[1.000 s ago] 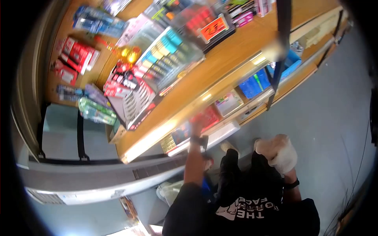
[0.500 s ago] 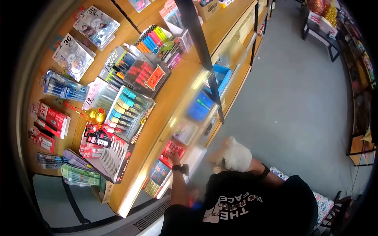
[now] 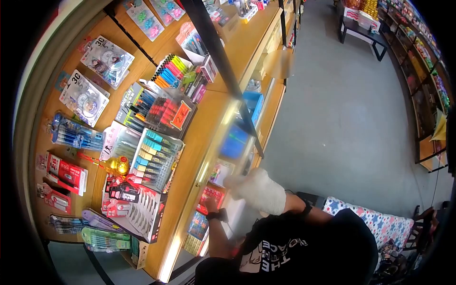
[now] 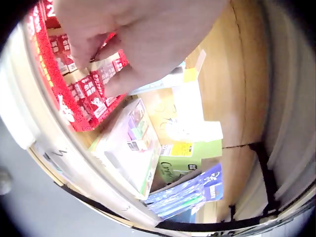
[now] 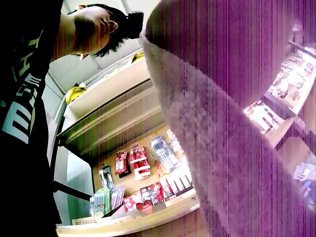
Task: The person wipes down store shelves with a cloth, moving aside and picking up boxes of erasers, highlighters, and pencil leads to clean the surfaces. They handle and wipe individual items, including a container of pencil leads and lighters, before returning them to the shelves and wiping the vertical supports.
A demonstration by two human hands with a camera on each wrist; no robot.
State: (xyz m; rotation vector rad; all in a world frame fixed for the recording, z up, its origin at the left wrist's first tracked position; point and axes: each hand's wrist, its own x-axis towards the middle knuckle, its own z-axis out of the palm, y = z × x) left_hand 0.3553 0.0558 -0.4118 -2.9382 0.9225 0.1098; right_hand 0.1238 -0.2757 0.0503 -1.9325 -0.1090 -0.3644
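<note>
My left hand (image 3: 210,205) is at a red box (image 4: 69,101) on the lower shelf. In the left wrist view its thumb and bent fingers grip down inside the box, among small red-and-white packets (image 4: 90,94). The fingertips are partly hidden by the hand. A white cloth (image 3: 266,192) is bunched around my right hand, which grips it and is covered by it; only the wrist with its dark band shows. The cloth is beside the lower shelf's front edge. In the right wrist view the cloth (image 5: 197,113) fills much of the picture, tinted purple.
A box of small patterned packs (image 3: 198,225) is nearer me than the red box. A white box (image 3: 221,172) and a blue tray (image 3: 252,105) stand farther along. Above, the wooden shelf (image 3: 187,161) bears pens and blister packs. A black post (image 3: 223,71) rises at its edge.
My head view has turned along the shelf and the aisle. The right hand with the cloth has come up from beside my legs to the shelf edge. The left hand stays at the red box.
</note>
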